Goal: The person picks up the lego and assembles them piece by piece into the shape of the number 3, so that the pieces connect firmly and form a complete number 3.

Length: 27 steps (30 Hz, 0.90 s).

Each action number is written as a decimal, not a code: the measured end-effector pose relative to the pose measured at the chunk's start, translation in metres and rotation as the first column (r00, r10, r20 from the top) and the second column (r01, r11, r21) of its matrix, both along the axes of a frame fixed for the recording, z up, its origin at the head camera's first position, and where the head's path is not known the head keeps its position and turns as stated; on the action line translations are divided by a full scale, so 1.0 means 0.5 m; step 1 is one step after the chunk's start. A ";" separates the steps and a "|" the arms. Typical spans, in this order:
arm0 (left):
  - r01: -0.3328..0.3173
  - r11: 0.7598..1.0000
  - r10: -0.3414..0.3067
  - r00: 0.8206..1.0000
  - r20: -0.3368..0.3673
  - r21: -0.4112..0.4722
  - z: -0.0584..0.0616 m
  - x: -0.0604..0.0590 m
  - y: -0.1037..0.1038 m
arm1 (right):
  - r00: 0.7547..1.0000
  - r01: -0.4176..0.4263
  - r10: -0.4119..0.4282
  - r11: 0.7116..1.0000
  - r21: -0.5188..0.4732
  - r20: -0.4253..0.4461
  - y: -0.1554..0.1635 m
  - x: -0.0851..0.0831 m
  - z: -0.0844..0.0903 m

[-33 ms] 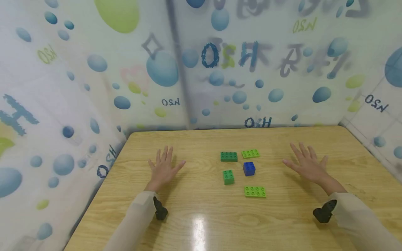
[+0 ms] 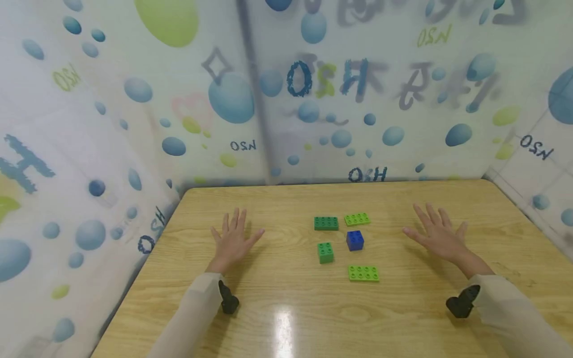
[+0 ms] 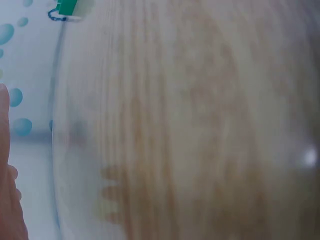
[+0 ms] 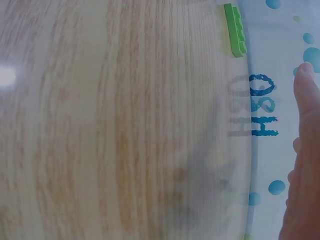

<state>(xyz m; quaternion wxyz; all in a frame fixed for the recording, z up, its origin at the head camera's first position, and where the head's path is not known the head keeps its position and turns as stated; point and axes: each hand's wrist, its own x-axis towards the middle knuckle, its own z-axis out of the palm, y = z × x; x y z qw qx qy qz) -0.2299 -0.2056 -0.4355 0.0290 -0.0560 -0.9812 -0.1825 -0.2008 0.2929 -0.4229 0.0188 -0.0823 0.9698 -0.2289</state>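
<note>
My left hand (image 2: 233,242) is at the left of the table with fingers straight and spread, holding nothing. My right hand (image 2: 440,239) mirrors it on the right, fingers spread too. Toy building bricks lie between them: a dark green brick (image 2: 326,223), a thin lime brick (image 2: 357,219), a blue brick (image 2: 355,240), a mid-green brick (image 2: 325,252) and another thin lime brick (image 2: 363,273). Neither hand touches a brick. In the right wrist view a lime brick (image 4: 235,31) shows near the top; the left wrist view catches part of a green brick (image 3: 66,6).
The wooden table (image 2: 286,293) runs back to a wall (image 2: 304,139) printed with blue and green bubbles and lettering. Another printed wall (image 2: 103,149) stands along the left side. A dark wrist device (image 2: 229,298) sits at the left cuff, a similar device (image 2: 463,302) at the right.
</note>
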 end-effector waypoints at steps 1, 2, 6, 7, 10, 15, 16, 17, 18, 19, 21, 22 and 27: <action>0.000 1.000 0.000 1.000 0.003 0.002 0.001 0.001 0.001 | 1.000 -0.001 0.001 1.000 0.002 -0.001 0.000 0.000 -0.001; 0.003 1.000 -0.003 1.000 -0.001 0.001 -0.001 0.001 0.001 | 1.000 -0.002 0.002 1.000 0.000 -0.002 -0.001 0.000 -0.001; 0.044 0.996 -0.038 0.996 -0.077 0.081 -0.001 0.008 0.016 | 1.000 -0.019 0.019 0.999 -0.026 -0.024 -0.003 0.000 -0.003; 0.067 0.991 -0.054 0.992 -0.114 0.119 0.001 0.011 0.024 | 0.999 -0.030 0.028 0.999 -0.039 -0.045 -0.004 0.000 -0.003; 0.168 0.957 -0.104 0.961 -0.258 0.237 0.009 0.030 0.061 | 0.992 -0.087 0.076 0.989 -0.121 -0.098 -0.012 0.000 0.000; 0.375 0.864 -0.200 0.868 -0.454 0.336 0.029 0.084 0.143 | 0.986 -0.151 0.125 0.950 -0.272 -0.110 -0.040 0.010 0.009; 0.407 0.843 -0.225 0.861 -0.456 0.352 0.032 0.097 0.161 | 0.986 -0.153 0.127 0.945 -0.287 -0.108 -0.048 0.012 0.010; 0.430 0.822 -0.250 0.861 -0.444 0.372 0.034 0.109 0.179 | 0.985 -0.156 0.128 0.943 -0.293 -0.112 -0.056 0.015 0.010; 0.440 0.806 -0.273 0.869 -0.413 0.395 0.036 0.122 0.196 | 0.985 -0.160 0.131 0.942 -0.297 -0.115 -0.064 0.017 0.010; 0.447 0.791 -0.298 0.878 -0.375 0.417 0.036 0.133 0.213 | 0.984 -0.164 0.134 0.938 -0.306 -0.118 -0.071 0.018 0.010; 0.443 0.768 -0.347 0.895 -0.281 0.463 0.034 0.151 0.245 | 0.982 -0.177 0.144 0.928 -0.328 -0.121 -0.086 0.022 0.010; 0.442 0.757 -0.370 0.897 -0.241 0.481 0.031 0.158 0.260 | 0.981 -0.183 0.150 0.924 -0.337 -0.122 -0.092 0.023 0.011; 0.391 0.735 -0.420 0.904 -0.081 0.553 0.006 0.172 0.318 | 0.977 -0.212 0.182 0.905 -0.370 -0.115 -0.120 0.031 0.012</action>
